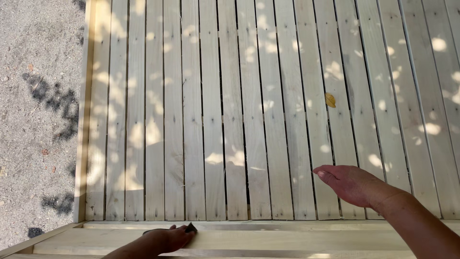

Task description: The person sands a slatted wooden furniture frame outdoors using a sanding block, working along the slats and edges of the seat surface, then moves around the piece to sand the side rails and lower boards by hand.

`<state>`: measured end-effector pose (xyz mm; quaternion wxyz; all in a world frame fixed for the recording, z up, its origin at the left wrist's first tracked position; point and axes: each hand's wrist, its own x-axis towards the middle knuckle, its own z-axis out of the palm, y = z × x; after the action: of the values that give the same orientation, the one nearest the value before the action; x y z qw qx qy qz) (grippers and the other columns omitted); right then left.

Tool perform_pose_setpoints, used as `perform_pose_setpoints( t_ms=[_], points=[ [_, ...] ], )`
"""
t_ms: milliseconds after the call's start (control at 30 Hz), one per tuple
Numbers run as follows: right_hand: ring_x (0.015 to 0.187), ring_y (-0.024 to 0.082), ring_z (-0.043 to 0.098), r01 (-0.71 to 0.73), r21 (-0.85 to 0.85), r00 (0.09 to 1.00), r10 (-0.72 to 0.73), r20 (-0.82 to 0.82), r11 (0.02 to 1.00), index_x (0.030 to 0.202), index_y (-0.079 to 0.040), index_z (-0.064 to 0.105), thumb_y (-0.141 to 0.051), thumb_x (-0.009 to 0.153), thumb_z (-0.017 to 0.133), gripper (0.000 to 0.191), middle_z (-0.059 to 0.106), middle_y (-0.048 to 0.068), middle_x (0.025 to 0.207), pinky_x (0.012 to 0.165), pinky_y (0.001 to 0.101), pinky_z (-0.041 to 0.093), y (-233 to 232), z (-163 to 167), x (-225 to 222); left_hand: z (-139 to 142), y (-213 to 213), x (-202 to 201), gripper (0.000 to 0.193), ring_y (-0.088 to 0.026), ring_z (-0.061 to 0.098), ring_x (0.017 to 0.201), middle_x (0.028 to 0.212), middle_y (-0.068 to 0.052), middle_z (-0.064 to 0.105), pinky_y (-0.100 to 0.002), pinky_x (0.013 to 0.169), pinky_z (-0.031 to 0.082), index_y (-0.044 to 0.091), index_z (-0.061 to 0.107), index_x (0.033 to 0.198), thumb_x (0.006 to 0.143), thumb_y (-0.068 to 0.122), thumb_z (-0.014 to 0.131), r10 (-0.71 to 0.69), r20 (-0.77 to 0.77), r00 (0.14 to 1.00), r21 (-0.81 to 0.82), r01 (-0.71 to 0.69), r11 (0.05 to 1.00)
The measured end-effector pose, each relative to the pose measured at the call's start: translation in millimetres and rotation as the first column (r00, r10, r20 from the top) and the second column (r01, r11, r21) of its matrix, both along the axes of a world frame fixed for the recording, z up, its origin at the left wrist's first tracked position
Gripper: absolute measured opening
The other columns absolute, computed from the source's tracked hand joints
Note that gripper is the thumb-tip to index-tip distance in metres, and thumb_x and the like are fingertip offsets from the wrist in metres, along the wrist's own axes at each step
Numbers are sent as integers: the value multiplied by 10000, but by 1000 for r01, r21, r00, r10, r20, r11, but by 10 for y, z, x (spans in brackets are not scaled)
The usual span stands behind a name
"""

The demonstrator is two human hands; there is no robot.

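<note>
Left hand [172,236] closed around a small dark object [191,228], too small to identify, pressed on the pale horizontal wooden board [287,238] at the near edge. Long axis of that board runs left-right, across the view. Left of it all: gravel ground [38,120] with leaf shadows. Pale slatted wooden deck [230,120] looks laid already, slats running away from the viewer, gaps even, butting against the near board. Near edge seems the part in work; how much remains, cannot tell. Small yellow dry leaf [330,100] lies on a slat. Right hand [352,184] open, flat, fingers pointing left, hovering over slats, holding nothing.
</note>
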<state>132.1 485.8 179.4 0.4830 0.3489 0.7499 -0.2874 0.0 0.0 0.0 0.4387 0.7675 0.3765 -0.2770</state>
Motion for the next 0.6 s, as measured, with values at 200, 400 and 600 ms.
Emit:
perform_pose_setpoints(
  t_ms=[200,400,600],
  points=[
    [1345,192,611,-58,-19,998,59,22,998,1500,-313,519,-557,1020,316,575,661,-29,1439,1188,384,459,-231,75,-165,153,633,378,551,-516,417,1441,1608,-331,354,-577,1132,441,-18,233,1629,1097,107,305,287,52,957,-62,-283,957],
    [1281,198,655,11,-133,1000,-13,-13,991,1501,-318,500,-554,1037,350,542,659,-11,1407,1149,403,491,-1065,381,-762,352,1271,608,617,-336,278,1550,1728,-18,169,-568,1251,231,277,145,1640,1080,522,232,879,-220,423,-606,-765,217],
    [1253,181,646,-66,-125,974,36,-223,990,1459,-318,531,-548,1027,367,516,704,-25,1328,1111,379,497,-1382,867,-936,-140,-57,-35,567,-460,380,1479,1589,-293,351,-582,1191,353,12,277,1594,1065,170,408,629,-27,777,-352,-597,721]
  ],
)
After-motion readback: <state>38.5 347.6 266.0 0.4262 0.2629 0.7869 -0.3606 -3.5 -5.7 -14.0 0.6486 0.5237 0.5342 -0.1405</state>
